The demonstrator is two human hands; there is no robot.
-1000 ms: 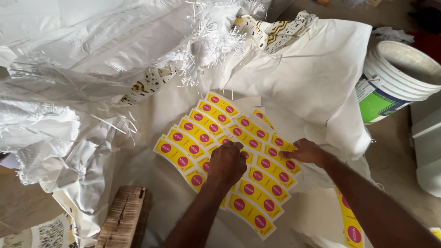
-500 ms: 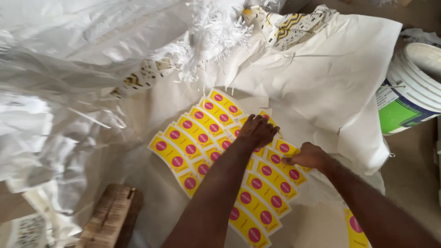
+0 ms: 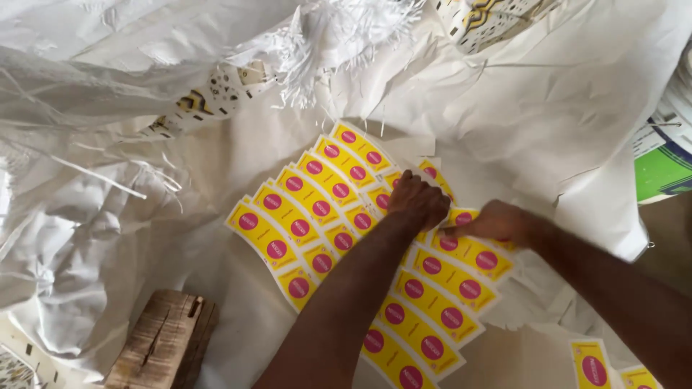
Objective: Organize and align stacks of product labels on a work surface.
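Observation:
Several curved yellow label strips [image 3: 310, 205] with pink round dots lie fanned in rows on white sacking [image 3: 548, 122]. My left hand [image 3: 418, 200] rests on the upper middle of the fan, fingers curled down onto a label. My right hand [image 3: 497, 222] is just to its right, fingertips pinched on the edge of a yellow strip [image 3: 472, 253]. The two hands nearly touch. My forearms hide some of the strips.
A rough wooden block [image 3: 164, 342] stands at the lower left. Frayed white woven sacks [image 3: 108, 86] pile up at the left and top. A white and green bucket [image 3: 667, 162] shows at the right edge. More yellow labels [image 3: 595, 364] lie at the bottom right.
My left hand has moved up and to the right across the labels, towards my right hand. The view has drawn closer, and the bucket has slid to the edge.

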